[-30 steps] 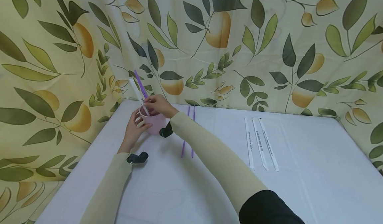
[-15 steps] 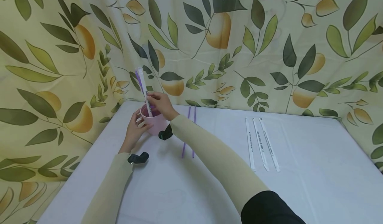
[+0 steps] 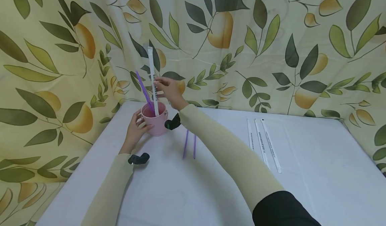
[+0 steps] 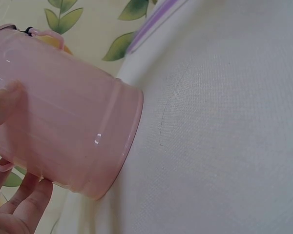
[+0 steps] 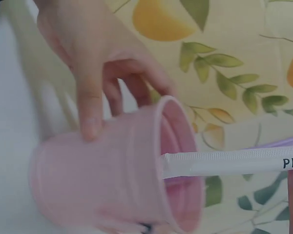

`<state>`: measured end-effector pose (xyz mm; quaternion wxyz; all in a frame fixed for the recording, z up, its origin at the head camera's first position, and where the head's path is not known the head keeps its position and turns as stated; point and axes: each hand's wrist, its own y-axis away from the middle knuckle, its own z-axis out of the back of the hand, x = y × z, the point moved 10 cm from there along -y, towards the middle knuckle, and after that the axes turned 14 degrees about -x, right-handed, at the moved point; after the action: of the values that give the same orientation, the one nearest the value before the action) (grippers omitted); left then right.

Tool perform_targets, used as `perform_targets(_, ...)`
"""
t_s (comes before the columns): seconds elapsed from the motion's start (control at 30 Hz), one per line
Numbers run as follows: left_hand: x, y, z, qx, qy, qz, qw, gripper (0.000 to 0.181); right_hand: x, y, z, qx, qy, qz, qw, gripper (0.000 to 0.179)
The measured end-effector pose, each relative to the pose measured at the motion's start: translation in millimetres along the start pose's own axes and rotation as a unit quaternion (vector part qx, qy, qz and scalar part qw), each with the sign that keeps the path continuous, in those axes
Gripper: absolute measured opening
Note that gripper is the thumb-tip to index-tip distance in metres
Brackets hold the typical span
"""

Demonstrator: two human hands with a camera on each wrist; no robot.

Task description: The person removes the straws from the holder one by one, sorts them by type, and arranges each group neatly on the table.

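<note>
"Where are the hands?"

"The left hand [image 3: 134, 132] holds the pink bucket [image 3: 157, 128] from the side, thumb on one face and fingers round the other. The right hand [image 3: 170, 89] is higher, pinching a wrapped straw [image 3: 153, 81] between thumb and fingers."

"Is that straw in the bucket or above it?"

"Its lower end is inside the mouth. It stands nearly upright, its top tipped slightly left."

"And the bucket?"

"Upright on the table [image 3: 319, 162], toward the far left corner."

"Anything else in it?"

"Purple, leaning further left: at least one purple straw [image 3: 144, 89]. I can't tell how many."

"What lies on the table?"

"Two loose purple straws [image 3: 185, 147], just right of the bucket, with the right sleeve [image 3: 224, 145] crossing over their far part. Well right of those, three packets [image 3: 269, 142], white and printed, side by side; the sleeve hides the near ends of two."

"Behind?"

"A curtain [image 3: 208, 71] with leaves and orange fruit."
</note>
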<state>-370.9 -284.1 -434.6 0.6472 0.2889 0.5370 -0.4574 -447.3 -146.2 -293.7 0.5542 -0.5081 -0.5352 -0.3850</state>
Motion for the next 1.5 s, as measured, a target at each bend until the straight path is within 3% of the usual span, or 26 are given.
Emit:
perform_targets(0.2,-2.5,0.3,-1.3,0.003,0.010,-0.010,0.9999,0.088,20.6,-0.6,16.5,-0.008,-0.019,0.014,0.9997,0.029)
perform_targets(0.4,-9.7,2.1,-0.8,0.009,0.035,-0.009,0.9993,0.087,31.6,10.8,30.1,0.005,-0.011,0.018,0.9998,0.029)
perform_targets(0.53,-18.0,6.3,0.0,0.011,0.034,-0.010,0.9993,0.085,30.7,20.1,39.3,0.018,0.007,0.015,0.9997,0.030)
perform_targets(0.7,-4.9,-2.9,-1.3,0.003,0.023,-0.017,0.9996,0.087,22.9,33.0,55.2,0.019,0.043,-0.002,0.9989,0.029)
perform_targets(0.8,-4.6,-3.7,-2.2,0.002,0.019,-0.018,0.9997,0.086,18.0,40.9,67.7,0.016,0.051,-0.009,0.9985,0.029)
perform_targets(1.17,-5.3,-1.1,-2.5,0.004,0.024,-0.017,0.9996,0.086,7.4,68.0,128.0,0.022,0.107,-0.026,0.9936,0.032)
perform_targets(1.5,-5.1,0.9,-0.1,0.005,0.019,-0.015,0.9997,0.087,13.6,85.7,198.8,-0.010,0.150,-0.032,0.9881,0.036)
